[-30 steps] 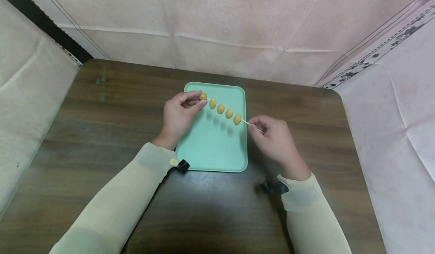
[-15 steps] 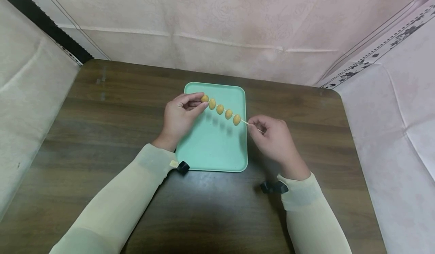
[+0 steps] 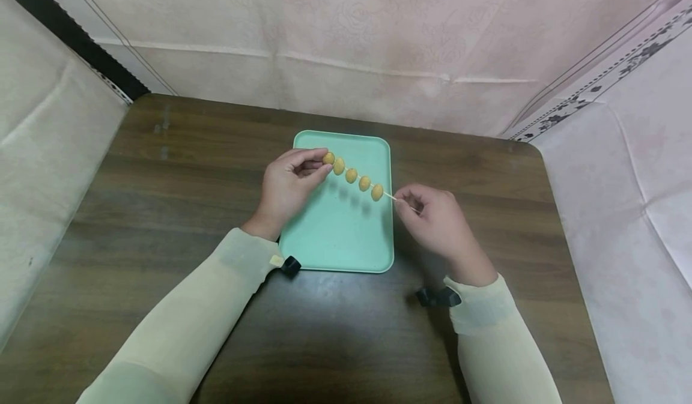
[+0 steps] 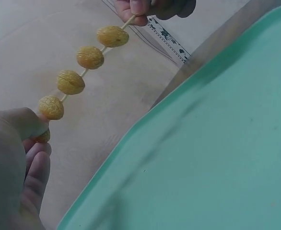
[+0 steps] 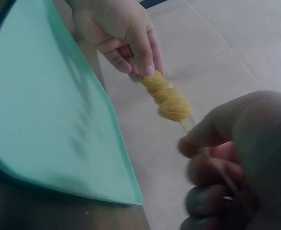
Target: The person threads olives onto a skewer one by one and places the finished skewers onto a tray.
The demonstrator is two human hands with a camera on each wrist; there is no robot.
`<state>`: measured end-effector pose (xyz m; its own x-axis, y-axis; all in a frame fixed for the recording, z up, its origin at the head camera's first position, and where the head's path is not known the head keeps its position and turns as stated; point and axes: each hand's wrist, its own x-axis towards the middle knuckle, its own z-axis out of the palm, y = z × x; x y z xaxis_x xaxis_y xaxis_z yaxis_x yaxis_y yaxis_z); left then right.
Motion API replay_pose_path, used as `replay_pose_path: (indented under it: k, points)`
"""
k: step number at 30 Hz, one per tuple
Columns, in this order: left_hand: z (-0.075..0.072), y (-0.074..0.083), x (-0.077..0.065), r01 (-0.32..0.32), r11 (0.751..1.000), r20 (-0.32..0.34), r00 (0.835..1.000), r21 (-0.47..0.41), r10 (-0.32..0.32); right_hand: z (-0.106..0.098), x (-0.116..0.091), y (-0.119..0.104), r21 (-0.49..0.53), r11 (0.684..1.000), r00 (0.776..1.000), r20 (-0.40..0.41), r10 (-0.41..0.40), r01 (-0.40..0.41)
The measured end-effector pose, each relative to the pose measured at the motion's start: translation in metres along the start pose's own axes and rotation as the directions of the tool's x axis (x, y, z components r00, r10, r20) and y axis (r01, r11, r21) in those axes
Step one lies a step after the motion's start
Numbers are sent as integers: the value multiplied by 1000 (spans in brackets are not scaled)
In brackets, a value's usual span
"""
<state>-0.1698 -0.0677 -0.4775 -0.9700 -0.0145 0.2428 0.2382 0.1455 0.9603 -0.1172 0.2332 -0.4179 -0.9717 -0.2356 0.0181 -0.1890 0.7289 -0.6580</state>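
Several small yellow, wrinkled oval fruits [image 4: 70,82] are threaded on a thin wooden skewer [image 3: 390,196], held aslant above a mint-green tray [image 3: 346,242]. With thumb and fingers my left hand [image 3: 285,189] pinches the end fruit [image 3: 328,158], which sits close against its neighbour. The other fruits are spaced out along the stick. My right hand [image 3: 432,218] grips the bare lower part of the skewer, whose tail runs back under the palm in the right wrist view. The skewer's tip is hidden at the left fingers.
The tray lies on a dark wooden table [image 3: 189,212]; shadows of the fruits fall on it. Pale patterned cloth [image 3: 378,44] hangs behind and on both sides. A small black device [image 3: 291,266] is strapped at each wrist.
My left hand has shifted a little right and down, bringing the end fruit along the skewer nearer to the second one. My right hand has stayed nearly still.
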Motion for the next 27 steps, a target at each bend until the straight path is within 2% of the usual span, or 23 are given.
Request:
replay_pose_path:
  k: [5,8,14,19,24,27]
  points:
    - [-1,0,2,-66,991,37,997,119,62,1,2,2,-70,997,990,129,47,-38]
    - [-2,-1,3,-71,984,61,996,165,62,6,1,2,-73,997,986,166,20,-8]
    - [-4,-3,2,-27,986,109,994,165,9,22,-1,-1,-38,994,987,128,-92,98]
    - [-6,-4,2,7,982,160,986,188,-37,35,-1,-4,-54,984,983,84,-165,170]
    - [-9,-2,2,48,972,181,979,228,-91,41,1,-5,-69,977,979,23,-202,203]
    - [-11,-3,2,44,970,176,980,239,-88,44,4,-6,-71,978,980,7,-197,197]
